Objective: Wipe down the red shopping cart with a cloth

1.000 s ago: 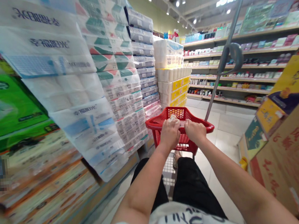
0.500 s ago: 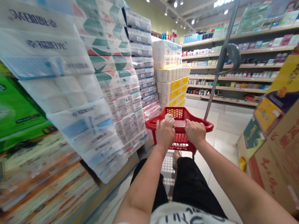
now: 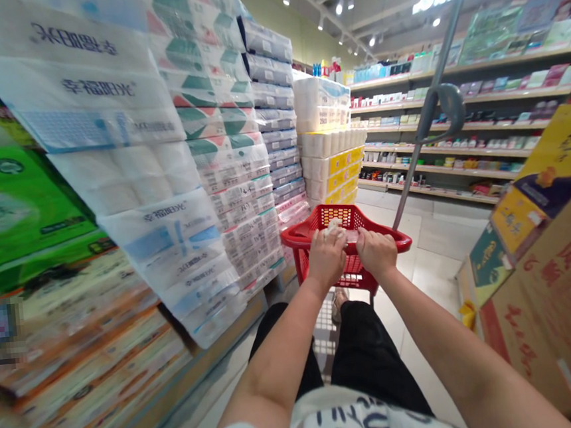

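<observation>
A red plastic shopping cart with a perforated basket stands in front of my legs. My left hand is closed over its near bar, left of the middle. A small crumpled white piece, perhaps tissue, shows at that hand's fingertips; whether the fingers grip it I cannot tell. Close beside it on the right, my right hand wraps round the same bar. The palms and the underside of the bar are hidden. A slanted metal pole with a grey loop grip rises beyond the right rim.
Stacked toilet-paper packs and tissue packs line the left side. Cardboard cartons border the right. Shelves of small goods stand at the back. A pale tiled floor runs between the stacks.
My left hand has shifted slightly right along the bar, nearer my right hand, with the white piece. The right hand keeps its hold. The whole view has slid slightly right.
</observation>
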Tool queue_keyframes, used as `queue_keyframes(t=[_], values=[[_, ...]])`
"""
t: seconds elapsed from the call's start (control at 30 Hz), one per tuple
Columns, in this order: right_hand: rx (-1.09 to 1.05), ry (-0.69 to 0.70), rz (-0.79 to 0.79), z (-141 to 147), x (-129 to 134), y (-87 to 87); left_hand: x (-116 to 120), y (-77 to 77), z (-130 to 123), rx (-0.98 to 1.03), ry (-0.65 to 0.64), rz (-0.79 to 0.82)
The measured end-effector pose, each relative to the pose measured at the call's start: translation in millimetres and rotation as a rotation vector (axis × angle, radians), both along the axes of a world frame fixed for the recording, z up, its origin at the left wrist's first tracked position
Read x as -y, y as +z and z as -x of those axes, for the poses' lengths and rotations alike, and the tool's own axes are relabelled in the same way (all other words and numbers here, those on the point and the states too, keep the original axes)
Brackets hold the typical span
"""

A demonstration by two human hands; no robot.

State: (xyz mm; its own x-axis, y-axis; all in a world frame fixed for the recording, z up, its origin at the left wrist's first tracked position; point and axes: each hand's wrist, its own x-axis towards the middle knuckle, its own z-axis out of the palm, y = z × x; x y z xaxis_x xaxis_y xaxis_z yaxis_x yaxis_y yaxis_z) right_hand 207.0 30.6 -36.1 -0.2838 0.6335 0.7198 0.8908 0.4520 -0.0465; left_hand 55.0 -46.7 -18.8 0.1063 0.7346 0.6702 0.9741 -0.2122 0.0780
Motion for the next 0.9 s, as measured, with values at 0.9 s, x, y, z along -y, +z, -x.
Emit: queue_keyframes(t=[0.9], values=[[-0.02,-0.001,0.02,3.3,1.1,-1.3,-22.8,-15.8,45.8,0.376,0.157,-0.16]])
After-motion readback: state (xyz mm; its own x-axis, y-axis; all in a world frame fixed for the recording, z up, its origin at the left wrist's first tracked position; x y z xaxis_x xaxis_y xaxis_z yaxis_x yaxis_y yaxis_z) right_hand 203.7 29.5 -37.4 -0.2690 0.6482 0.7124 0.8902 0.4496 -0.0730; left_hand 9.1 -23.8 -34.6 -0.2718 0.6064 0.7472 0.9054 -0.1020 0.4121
